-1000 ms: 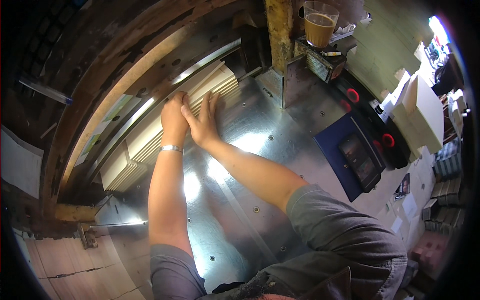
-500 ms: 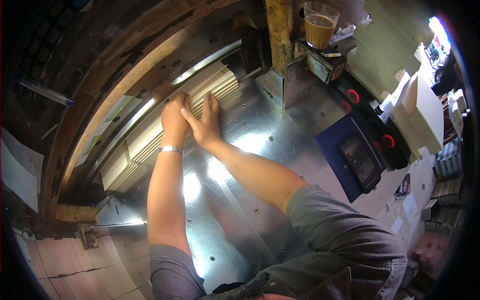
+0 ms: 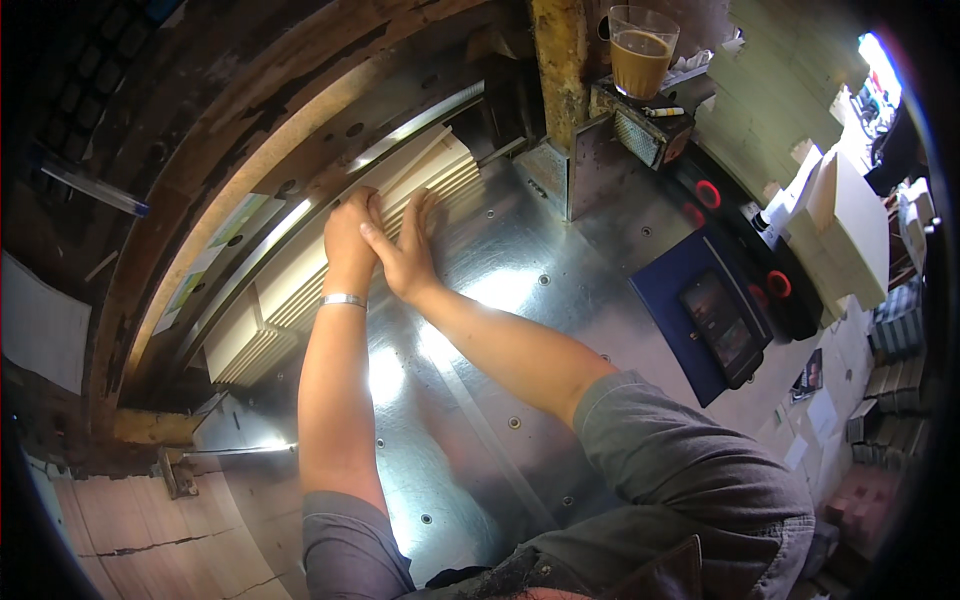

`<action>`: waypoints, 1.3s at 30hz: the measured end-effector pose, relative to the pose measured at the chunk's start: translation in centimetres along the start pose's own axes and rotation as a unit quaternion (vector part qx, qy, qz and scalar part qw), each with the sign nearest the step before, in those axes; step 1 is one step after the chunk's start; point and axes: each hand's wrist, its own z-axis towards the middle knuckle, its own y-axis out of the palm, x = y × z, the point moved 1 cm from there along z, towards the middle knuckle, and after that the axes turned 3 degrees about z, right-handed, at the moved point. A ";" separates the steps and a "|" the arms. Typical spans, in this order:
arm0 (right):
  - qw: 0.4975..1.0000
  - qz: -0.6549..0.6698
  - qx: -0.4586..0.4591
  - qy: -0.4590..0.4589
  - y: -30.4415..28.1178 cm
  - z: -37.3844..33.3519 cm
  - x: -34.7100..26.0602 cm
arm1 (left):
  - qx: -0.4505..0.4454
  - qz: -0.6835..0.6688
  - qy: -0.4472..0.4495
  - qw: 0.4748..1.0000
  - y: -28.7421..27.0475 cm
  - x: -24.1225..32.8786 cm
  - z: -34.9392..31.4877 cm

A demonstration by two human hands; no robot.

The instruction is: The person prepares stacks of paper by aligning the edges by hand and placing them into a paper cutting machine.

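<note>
Cream-coloured stacks of paper or thin board (image 3: 238, 342) stand in a long row along the far left of a shiny metal table (image 3: 470, 400). Their layered edges face me. My left hand (image 3: 350, 235), with a metal band at the wrist, presses against the middle of the row; its fingers are bent and largely hidden from view. Close beside it, my right hand (image 3: 408, 255) lies against the layered edges with fingers stretched out. The right thumb reaches over to touch the left hand. Neither hand lifts anything.
Behind the row runs a dark machine frame (image 3: 300, 110) with a curved light edge. At the right lie a blue folder (image 3: 660, 290) with a phone (image 3: 718, 325) on it and a black bar with red rings (image 3: 775, 284). A glass of brown drink (image 3: 640, 62) stands on a ledge.
My right hand's fingers have shifted slightly against the stacks. The left hand stays in nearly the same place, and the view has moved a little.
</note>
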 end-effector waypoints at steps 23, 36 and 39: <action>0.999 -0.020 -0.030 0.006 -0.2 0.2 0.1 | -0.020 -0.009 0.010 1.000 -0.4 0.4 0.0; 0.999 0.021 -0.038 0.019 0.1 0.1 -0.2 | -0.019 -0.038 0.031 0.999 -0.4 -0.3 -1.4; 0.998 0.029 -0.040 0.027 0.0 0.2 -0.2 | 0.007 -0.066 0.049 0.997 -0.7 -0.6 -2.3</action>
